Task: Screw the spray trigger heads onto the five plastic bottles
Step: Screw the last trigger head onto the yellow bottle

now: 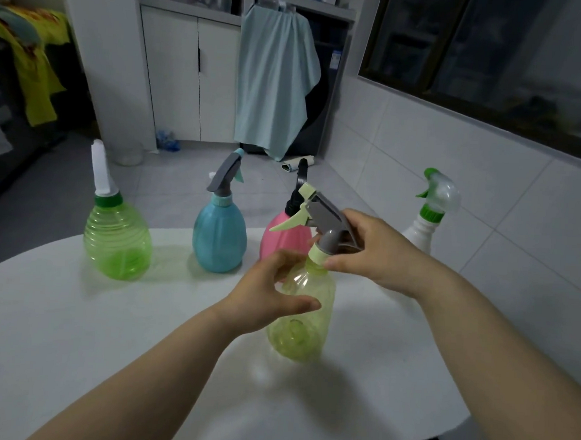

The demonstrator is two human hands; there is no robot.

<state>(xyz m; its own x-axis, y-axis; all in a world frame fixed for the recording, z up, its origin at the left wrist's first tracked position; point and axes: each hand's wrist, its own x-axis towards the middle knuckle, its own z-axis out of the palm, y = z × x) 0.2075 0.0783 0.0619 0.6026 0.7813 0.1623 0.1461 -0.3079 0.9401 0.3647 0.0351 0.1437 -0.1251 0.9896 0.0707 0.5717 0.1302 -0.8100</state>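
A clear yellow-green bottle (305,319) stands on the white table (87,343) in front of me. My left hand (270,297) wraps its upper body. My right hand (372,248) holds the grey and pale-green trigger head (323,218), which sits on the bottle's neck, fingers at the collar. Behind stand a green bottle (118,240) with a white head, a blue bottle (220,236) with a grey head, and a pink bottle (284,240) with a black head, partly hidden. A white bottle (421,231) with a green and clear head stands at the right.
The table's curved edge runs behind the row of bottles and drops off at the near right. A tiled wall with a dark window is to the right. White cabinets and a hanging pale-blue cloth (277,83) stand across the floor.
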